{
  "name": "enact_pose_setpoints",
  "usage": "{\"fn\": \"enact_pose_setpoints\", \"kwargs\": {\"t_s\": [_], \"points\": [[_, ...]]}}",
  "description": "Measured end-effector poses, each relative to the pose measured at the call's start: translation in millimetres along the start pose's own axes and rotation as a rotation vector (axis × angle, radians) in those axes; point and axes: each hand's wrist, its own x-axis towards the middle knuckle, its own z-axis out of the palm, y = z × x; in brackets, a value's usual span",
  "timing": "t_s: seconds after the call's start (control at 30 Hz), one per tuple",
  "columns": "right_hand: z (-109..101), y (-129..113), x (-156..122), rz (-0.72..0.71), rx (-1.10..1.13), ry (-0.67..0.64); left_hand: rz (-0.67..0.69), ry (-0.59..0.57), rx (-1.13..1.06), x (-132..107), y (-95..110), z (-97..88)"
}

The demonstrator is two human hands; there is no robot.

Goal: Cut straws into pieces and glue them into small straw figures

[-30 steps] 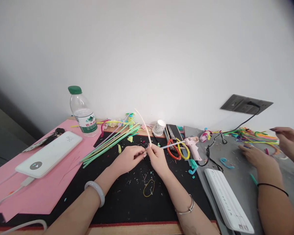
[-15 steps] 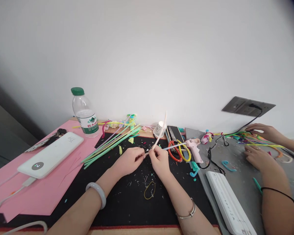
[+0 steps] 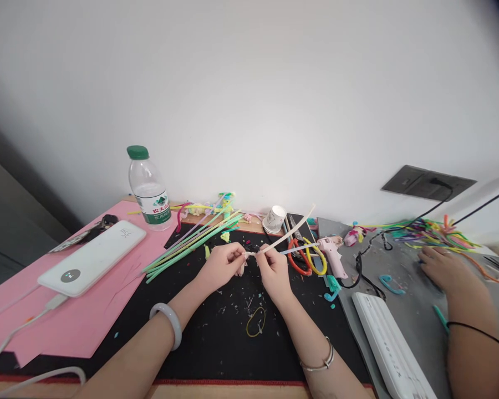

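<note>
Scissors (image 3: 305, 256) and glue gun (image 3: 331, 254) lie just beside the hands (image 3: 249, 265).

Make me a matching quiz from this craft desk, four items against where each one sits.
Things:
1. clear plastic water bottle with green cap
2. white power bank
3. small yellow wire loop
4. white keyboard

Places:
A. on the black mat, below the hands
B. on the grey mat at right
C. by the wall, at the pink sheet's far edge
D. on the pink sheet, cable attached

Pairs: 1-C, 2-D, 3-A, 4-B
</note>
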Motion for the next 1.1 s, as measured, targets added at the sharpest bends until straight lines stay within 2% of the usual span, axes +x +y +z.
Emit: {"fn": "enact_pose_setpoints", "kwargs": {"t_s": [0.23, 0.5, 0.73, 0.83, 0.93, 1.1], "points": [[1, 0, 1, 0.002, 0.001, -0.013, 0.028, 0.01, 0.064, 0, 1, -2.4], [1, 0, 1, 0.005, -0.013, -0.04, 0.206, 0.07, 0.345, 2, 2, -6.4], [2, -4, -1, -0.028, -0.039, -0.07, 0.21, 0.054, 0.387, 1, 1, -4.4], [4, -1, -2, -0.024, -0.059, 0.005, 0.148, 0.085, 0.316, 1, 0, -2.5], [5, 3, -2, 0.003, -0.029, 0.083, 0.04, 0.067, 0.122, 1, -2, 0.5], [5, 5, -1, 0.05, 0.072, 0.117, -0.089, 0.061, -0.142, 3, -3, 4.4]]}}
